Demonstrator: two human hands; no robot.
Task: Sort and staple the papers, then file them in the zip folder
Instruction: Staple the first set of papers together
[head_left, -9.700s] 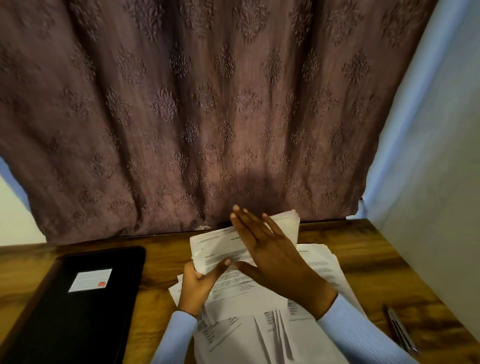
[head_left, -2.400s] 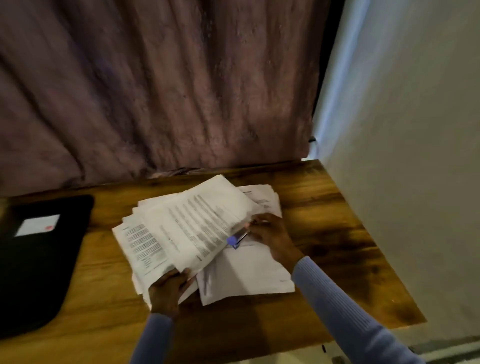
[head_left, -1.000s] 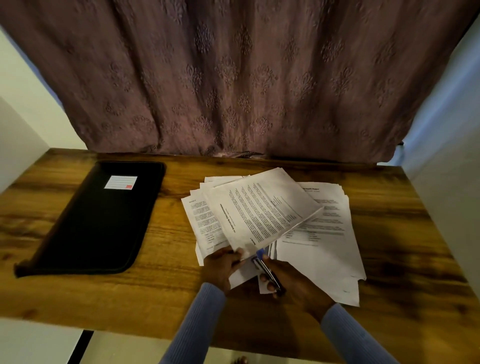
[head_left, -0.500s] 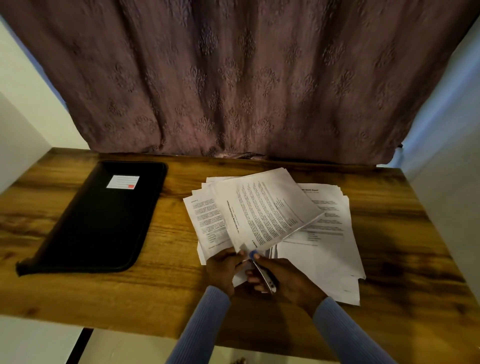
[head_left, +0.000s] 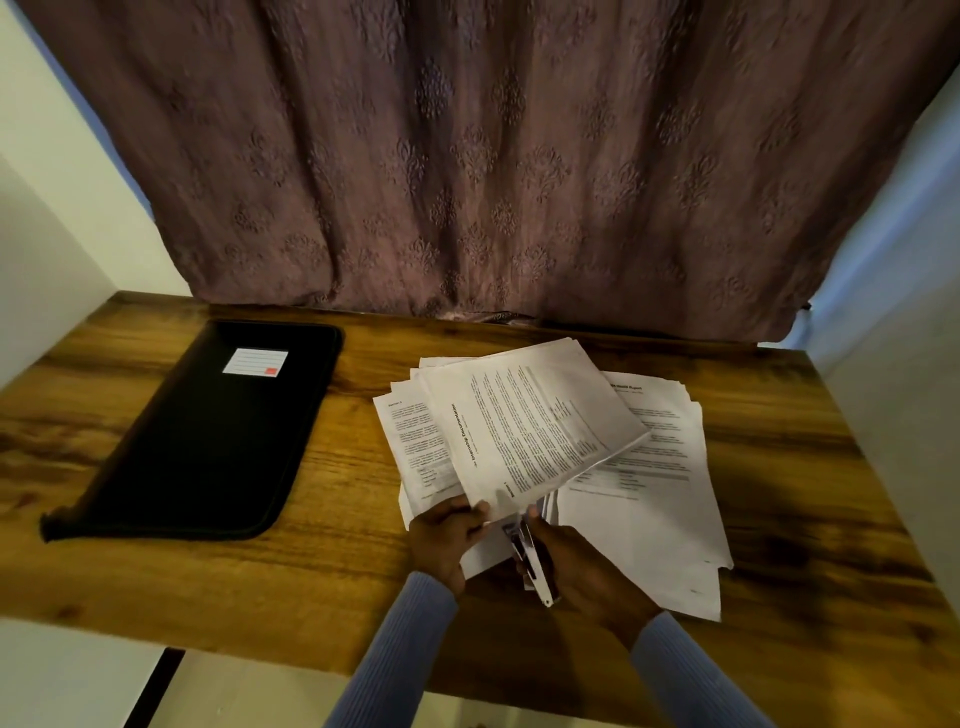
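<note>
A flat black zip folder (head_left: 208, 431) with rounded corners and a white label is lying zipped on the wood-grain surface (head_left: 337, 561). Right of the folder, thin printed papers (head_left: 530, 426) are fanning loosely. The left hand (head_left: 447, 530) is pinching their near corner; the right hand (head_left: 582, 566) is gripping a slim stapler (head_left: 532, 564) there. An embossed mauve curtain (head_left: 467, 156) is hanging behind the folder.
</note>
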